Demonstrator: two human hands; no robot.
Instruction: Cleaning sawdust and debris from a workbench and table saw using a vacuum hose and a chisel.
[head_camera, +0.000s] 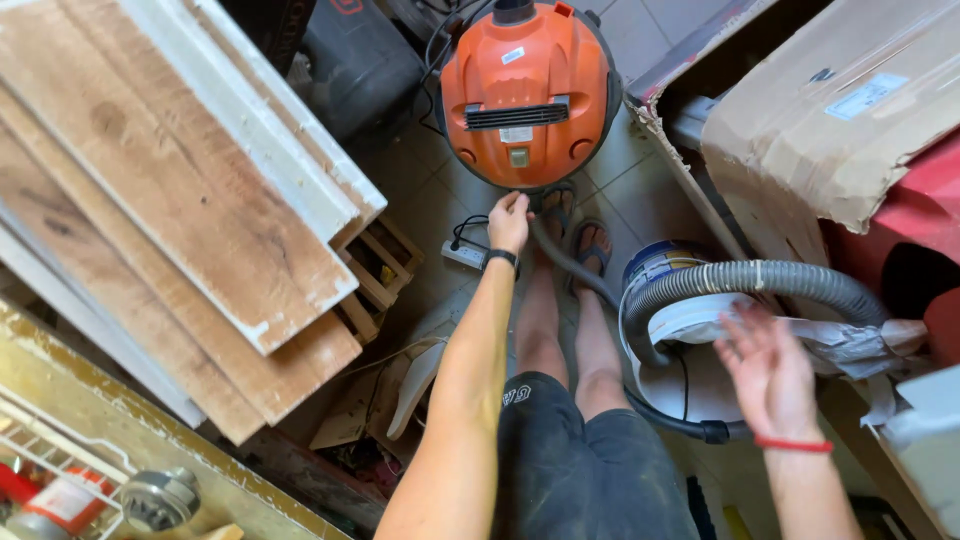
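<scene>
An orange shop vacuum (525, 90) stands on the tiled floor in front of my feet. My left hand (508, 221) reaches down to its base, fingers closed around the end of the grey ribbed hose (760, 280) where it meets the vacuum. The hose runs back past my legs and loops over a white bucket (680, 330) at my right. My right hand (765, 370) hovers beside that loop with the fingers spread, holding nothing. It is slightly blurred.
Long wooden boards (170, 200) lean at the left over a small wooden crate (380, 265). A white power strip (465, 255) lies on the floor by my left hand. A torn cardboard box (830, 110) and something red (920, 200) crowd the right side.
</scene>
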